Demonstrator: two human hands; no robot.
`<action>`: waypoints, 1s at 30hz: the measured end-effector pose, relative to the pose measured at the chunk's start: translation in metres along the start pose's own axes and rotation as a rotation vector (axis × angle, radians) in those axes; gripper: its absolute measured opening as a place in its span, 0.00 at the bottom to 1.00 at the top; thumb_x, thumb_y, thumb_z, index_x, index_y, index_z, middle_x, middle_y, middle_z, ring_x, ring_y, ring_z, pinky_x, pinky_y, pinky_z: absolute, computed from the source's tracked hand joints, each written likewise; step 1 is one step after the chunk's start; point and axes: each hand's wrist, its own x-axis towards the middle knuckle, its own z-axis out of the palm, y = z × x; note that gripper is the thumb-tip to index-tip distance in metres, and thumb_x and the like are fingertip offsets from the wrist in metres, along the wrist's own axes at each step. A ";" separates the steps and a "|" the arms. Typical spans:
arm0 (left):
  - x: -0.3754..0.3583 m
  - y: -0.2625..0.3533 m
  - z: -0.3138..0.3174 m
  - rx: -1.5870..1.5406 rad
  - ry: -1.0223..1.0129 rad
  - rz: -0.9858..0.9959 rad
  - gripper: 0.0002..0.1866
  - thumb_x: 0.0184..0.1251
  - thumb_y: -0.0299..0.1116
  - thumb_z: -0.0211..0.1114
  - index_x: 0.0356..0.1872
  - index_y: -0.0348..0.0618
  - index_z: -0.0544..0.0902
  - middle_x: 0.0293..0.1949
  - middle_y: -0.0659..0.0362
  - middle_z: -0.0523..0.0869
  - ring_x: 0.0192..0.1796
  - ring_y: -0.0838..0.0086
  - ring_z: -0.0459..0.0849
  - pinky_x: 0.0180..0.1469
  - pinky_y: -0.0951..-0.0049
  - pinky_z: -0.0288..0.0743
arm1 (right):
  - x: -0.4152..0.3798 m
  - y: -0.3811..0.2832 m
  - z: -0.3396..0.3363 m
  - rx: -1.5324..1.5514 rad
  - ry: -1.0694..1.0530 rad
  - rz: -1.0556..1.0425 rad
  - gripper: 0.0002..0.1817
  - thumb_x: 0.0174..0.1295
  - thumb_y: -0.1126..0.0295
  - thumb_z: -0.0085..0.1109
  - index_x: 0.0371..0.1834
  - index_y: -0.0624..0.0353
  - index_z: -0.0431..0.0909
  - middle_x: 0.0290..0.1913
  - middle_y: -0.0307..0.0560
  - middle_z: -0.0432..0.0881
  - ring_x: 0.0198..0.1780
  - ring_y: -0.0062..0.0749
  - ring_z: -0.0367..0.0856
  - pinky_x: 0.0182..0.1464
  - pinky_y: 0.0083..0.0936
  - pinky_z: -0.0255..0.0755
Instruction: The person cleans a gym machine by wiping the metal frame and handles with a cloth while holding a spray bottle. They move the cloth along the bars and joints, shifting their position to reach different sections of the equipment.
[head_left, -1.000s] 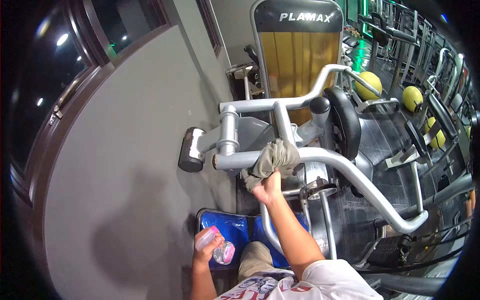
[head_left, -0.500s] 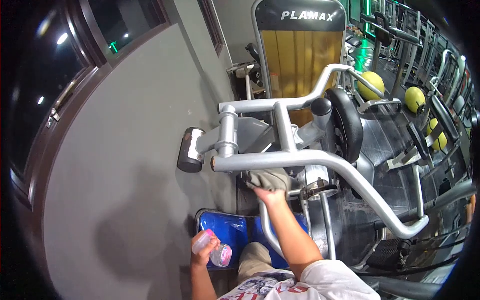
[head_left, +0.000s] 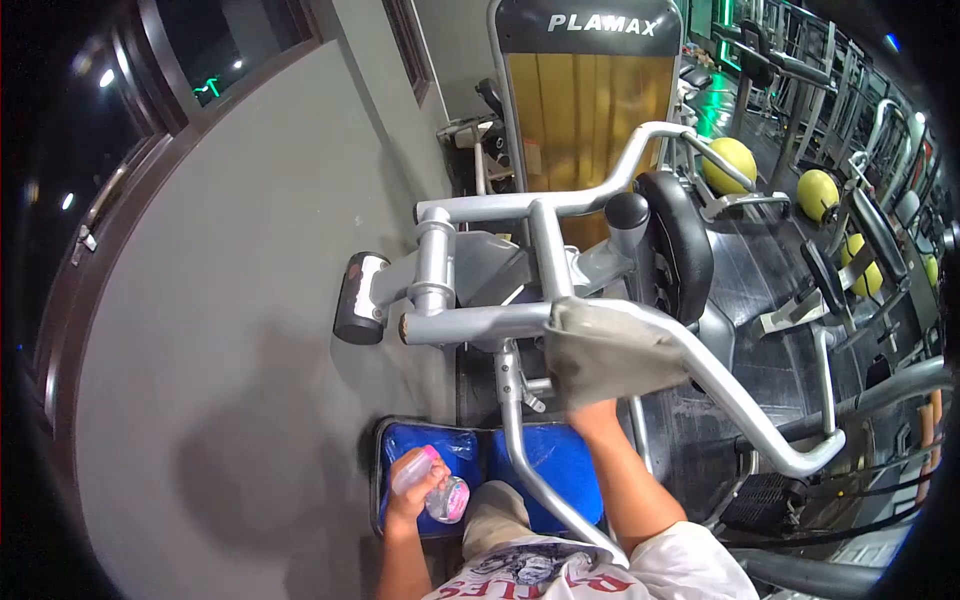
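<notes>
My left hand is wrapped round a clear spray bottle with pink parts, low in front of the blue pads. My right hand is mostly covered by a grey-beige cloth, which it holds against the lower silver bar of the exercise machine. The cloth is draped over the top of that bar near the cross tube; the fingers beneath it are hidden.
A grey wall runs along the left. Two blue pads lie below the machine's frame. A black backrest stands beyond the bars. Yellow balls and other gym equipment fill the right side.
My right hand has moved right with the cloth, from below the lower bar up onto it. The view has shifted slightly. My left hand still grips the spray bottle.
</notes>
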 end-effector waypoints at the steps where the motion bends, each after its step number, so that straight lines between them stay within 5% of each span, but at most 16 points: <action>1: 0.000 -0.001 0.001 0.013 0.002 -0.011 0.12 0.62 0.35 0.70 0.34 0.36 0.80 0.29 0.55 0.84 0.28 0.74 0.81 0.33 0.72 0.74 | 0.007 -0.001 0.002 0.001 0.035 -0.151 0.06 0.63 0.74 0.60 0.39 0.62 0.84 0.44 0.57 0.84 0.46 0.52 0.82 0.54 0.43 0.75; 3: 0.002 -0.003 -0.001 0.043 0.005 -0.031 0.12 0.61 0.36 0.70 0.34 0.36 0.80 0.29 0.54 0.84 0.27 0.74 0.81 0.33 0.72 0.74 | 0.016 0.004 0.024 -0.096 -0.119 0.106 0.10 0.62 0.67 0.62 0.36 0.63 0.84 0.40 0.60 0.85 0.45 0.55 0.83 0.51 0.46 0.75; 4: 0.003 -0.007 -0.002 0.029 0.015 -0.026 0.13 0.60 0.36 0.70 0.34 0.36 0.80 0.29 0.54 0.84 0.27 0.74 0.81 0.33 0.73 0.74 | 0.022 0.007 0.042 -0.143 -0.174 0.113 0.14 0.60 0.62 0.64 0.35 0.65 0.83 0.35 0.62 0.85 0.41 0.57 0.83 0.49 0.47 0.75; 5: 0.002 -0.008 -0.004 0.016 0.026 -0.034 0.12 0.60 0.35 0.70 0.34 0.36 0.80 0.29 0.54 0.84 0.27 0.74 0.81 0.33 0.73 0.74 | 0.028 0.010 0.056 -0.241 -0.044 -0.117 0.15 0.62 0.61 0.62 0.30 0.64 0.83 0.29 0.61 0.84 0.34 0.58 0.83 0.44 0.48 0.77; 10: 0.003 -0.014 -0.015 -0.037 0.051 -0.038 0.10 0.62 0.33 0.68 0.34 0.37 0.80 0.30 0.55 0.85 0.28 0.75 0.81 0.33 0.73 0.74 | 0.079 0.003 0.078 -0.313 -0.539 0.105 0.24 0.66 0.54 0.53 0.23 0.64 0.85 0.29 0.65 0.85 0.32 0.60 0.86 0.37 0.50 0.79; 13: 0.004 -0.017 -0.020 -0.012 0.068 -0.032 0.09 0.62 0.33 0.68 0.34 0.37 0.80 0.30 0.55 0.85 0.28 0.76 0.81 0.33 0.73 0.75 | 0.114 0.010 0.083 -0.293 -0.809 0.218 0.27 0.68 0.53 0.48 0.36 0.70 0.87 0.41 0.72 0.85 0.48 0.65 0.85 0.55 0.48 0.78; 15: 0.005 -0.015 -0.019 -0.030 0.077 -0.027 0.09 0.62 0.33 0.68 0.34 0.37 0.80 0.30 0.55 0.84 0.28 0.75 0.81 0.33 0.73 0.74 | 0.125 0.032 0.100 -0.213 -0.891 0.229 0.27 0.71 0.55 0.44 0.37 0.70 0.85 0.43 0.75 0.84 0.51 0.66 0.84 0.57 0.50 0.75; 17: 0.004 -0.012 -0.019 -0.029 0.076 -0.012 0.10 0.62 0.33 0.68 0.34 0.37 0.80 0.30 0.55 0.84 0.28 0.75 0.81 0.33 0.73 0.74 | 0.137 0.077 0.136 -0.232 -1.219 0.062 0.23 0.72 0.60 0.41 0.56 0.59 0.83 0.54 0.70 0.83 0.58 0.62 0.81 0.63 0.48 0.72; 22: -0.002 -0.005 -0.019 -0.016 0.053 0.008 0.11 0.62 0.34 0.69 0.34 0.37 0.80 0.30 0.55 0.84 0.28 0.74 0.81 0.34 0.73 0.74 | 0.141 0.061 0.123 -0.136 -1.224 0.044 0.27 0.72 0.52 0.43 0.55 0.61 0.84 0.52 0.71 0.84 0.60 0.61 0.81 0.63 0.46 0.73; 25: -0.008 -0.006 -0.020 -0.027 0.065 0.009 0.11 0.62 0.35 0.69 0.34 0.36 0.80 0.30 0.55 0.85 0.28 0.74 0.81 0.33 0.73 0.74 | 0.135 0.018 0.087 -0.278 -1.086 0.337 0.44 0.67 0.34 0.42 0.54 0.71 0.82 0.59 0.75 0.79 0.66 0.60 0.77 0.67 0.42 0.70; 30: -0.015 -0.005 -0.020 -0.032 0.079 0.019 0.11 0.62 0.35 0.69 0.34 0.36 0.80 0.30 0.55 0.85 0.29 0.74 0.82 0.33 0.73 0.74 | 0.094 0.002 0.063 -0.358 -0.661 0.043 0.36 0.58 0.35 0.56 0.30 0.65 0.87 0.30 0.61 0.87 0.35 0.59 0.88 0.43 0.47 0.82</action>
